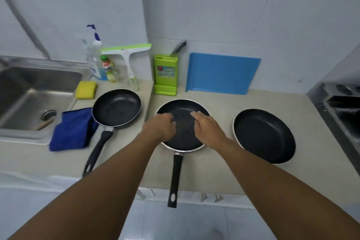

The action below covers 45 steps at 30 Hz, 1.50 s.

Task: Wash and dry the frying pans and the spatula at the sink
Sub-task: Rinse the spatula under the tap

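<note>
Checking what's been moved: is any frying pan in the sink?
No, all three frying pans sit on the counter, outside the sink.

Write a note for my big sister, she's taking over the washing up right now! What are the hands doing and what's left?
Left hand and right hand: both empty, over the middle pan.
Left pan sits by the sink, partly on the blue cloth; right pan is on the counter.
A wooden handle, maybe the spatula, lies in the sink.
Yellow sponge is beside the sink.
Washing and drying look not yet started.

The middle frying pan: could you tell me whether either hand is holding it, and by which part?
Nothing is clearly held: the left hand and right hand hover over the middle frying pan; its handle is untouched.
</note>
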Motion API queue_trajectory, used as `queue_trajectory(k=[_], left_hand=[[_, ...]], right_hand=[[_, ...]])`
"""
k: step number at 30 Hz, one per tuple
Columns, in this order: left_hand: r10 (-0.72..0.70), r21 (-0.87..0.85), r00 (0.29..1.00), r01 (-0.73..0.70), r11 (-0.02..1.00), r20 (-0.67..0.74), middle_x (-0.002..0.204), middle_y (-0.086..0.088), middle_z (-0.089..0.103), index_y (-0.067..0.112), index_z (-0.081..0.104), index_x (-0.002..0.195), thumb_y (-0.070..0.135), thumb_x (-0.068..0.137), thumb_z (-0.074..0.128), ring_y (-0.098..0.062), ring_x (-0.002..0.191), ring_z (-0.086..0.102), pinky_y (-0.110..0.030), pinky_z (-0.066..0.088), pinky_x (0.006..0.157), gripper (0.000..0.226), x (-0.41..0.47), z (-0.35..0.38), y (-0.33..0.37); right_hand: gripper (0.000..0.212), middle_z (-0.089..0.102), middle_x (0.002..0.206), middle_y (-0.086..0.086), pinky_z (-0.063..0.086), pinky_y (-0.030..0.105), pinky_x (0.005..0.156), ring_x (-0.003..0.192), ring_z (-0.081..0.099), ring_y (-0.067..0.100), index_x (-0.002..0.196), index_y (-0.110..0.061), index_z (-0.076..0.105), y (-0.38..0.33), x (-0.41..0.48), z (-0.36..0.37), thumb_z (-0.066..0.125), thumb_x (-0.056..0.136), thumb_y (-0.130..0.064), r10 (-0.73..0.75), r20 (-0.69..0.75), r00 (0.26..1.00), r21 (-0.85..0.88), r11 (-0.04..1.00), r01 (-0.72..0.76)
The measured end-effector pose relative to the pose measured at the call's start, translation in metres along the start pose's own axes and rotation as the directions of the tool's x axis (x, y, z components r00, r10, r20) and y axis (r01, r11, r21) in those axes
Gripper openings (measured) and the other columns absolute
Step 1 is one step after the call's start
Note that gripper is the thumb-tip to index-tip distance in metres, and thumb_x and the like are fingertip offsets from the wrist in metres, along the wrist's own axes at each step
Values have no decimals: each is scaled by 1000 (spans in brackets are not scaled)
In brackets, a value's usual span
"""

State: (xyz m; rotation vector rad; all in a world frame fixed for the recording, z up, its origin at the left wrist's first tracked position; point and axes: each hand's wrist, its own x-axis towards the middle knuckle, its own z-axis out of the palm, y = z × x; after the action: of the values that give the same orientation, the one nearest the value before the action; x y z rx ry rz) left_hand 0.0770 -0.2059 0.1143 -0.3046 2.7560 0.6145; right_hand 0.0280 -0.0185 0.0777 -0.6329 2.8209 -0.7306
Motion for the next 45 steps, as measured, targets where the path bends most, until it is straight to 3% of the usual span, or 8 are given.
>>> queue_trajectory(k=[5, 10, 16, 19, 25, 34, 39, 45], left_hand=[[-53, -31, 998, 52, 998, -43, 140, -11, 62, 19, 63, 131, 32, 100, 44, -38, 127, 57, -45, 48, 102, 38, -29, -60, -133], [-141, -61, 988, 137, 989, -55, 137, -9, 62, 20, 60, 133, 26, 100, 45, -31, 121, 59, -46, 51, 101, 37, -43, -105, -237], [-254, -101, 967, 253, 962, 4, 151, -9, 53, 19, 48, 151, 21, 102, 45, -31, 132, 55, -43, 47, 108, 49, -34, -131, -336], [-294, -136, 956, 289, 948, -20, 145, -9, 58, 20, 51, 148, 20, 101, 46, -31, 122, 63, -43, 53, 101, 47, -20, -140, -378], [-354, -196, 935, 351, 916, 19, 145, -14, 58, 13, 56, 143, 17, 99, 47, -33, 128, 59, -44, 48, 107, 46, 26, -152, -456], [-444, -206, 881, 470, 858, 164, 135, -19, 56, 2, 53, 126, 18, 102, 53, -34, 120, 60, -31, 45, 88, 29, 78, -146, -529], [-428, -273, 850, 510, 816, 308, 140, -19, 52, 3, 48, 134, 28, 98, 61, -34, 127, 57, -34, 47, 99, 46, 103, -135, -556], [-377, -414, 810, 562, 716, 448, 122, -13, 58, 3, 44, 131, 10, 97, 55, -31, 113, 63, -30, 47, 75, 37, 132, -124, -584]], right_hand=[[46, 56, 143, 14, 40, 40, 109, 135, 49, 31, 140, -12, 55, -138, 33, 65, 42, 96, -7, -120, 40, 992, 3, 993, 120], [49, 51, 150, 13, 31, 34, 119, 145, 40, 24, 142, -6, 54, -247, 67, 106, 45, 94, -2, -182, 44, 982, 77, 981, 178], [52, 57, 144, 6, 45, 41, 109, 135, 51, 23, 140, -17, 56, -325, 116, 153, 41, 91, -8, -184, 61, 981, 169, 971, 171], [47, 58, 142, 6, 48, 38, 107, 128, 55, 21, 142, -16, 55, -354, 142, 180, 41, 98, -9, -201, 61, 978, 231, 956, 182], [43, 58, 142, 7, 43, 34, 111, 132, 52, 19, 142, -12, 54, -394, 196, 243, 39, 102, -10, -185, 82, 979, 292, 944, 154], [42, 63, 135, 6, 45, 29, 107, 125, 57, 18, 139, -12, 58, -421, 245, 299, 40, 101, -5, -84, 115, 990, 281, 958, 49], [42, 65, 132, 3, 47, 28, 107, 123, 59, 12, 135, -14, 62, -435, 266, 325, 43, 99, -4, -12, 64, 998, 282, 959, -7], [32, 72, 117, -1, 52, 22, 96, 106, 66, 10, 123, -13, 70, -449, 281, 349, 52, 99, -4, 89, -73, 993, 305, 950, -62]])
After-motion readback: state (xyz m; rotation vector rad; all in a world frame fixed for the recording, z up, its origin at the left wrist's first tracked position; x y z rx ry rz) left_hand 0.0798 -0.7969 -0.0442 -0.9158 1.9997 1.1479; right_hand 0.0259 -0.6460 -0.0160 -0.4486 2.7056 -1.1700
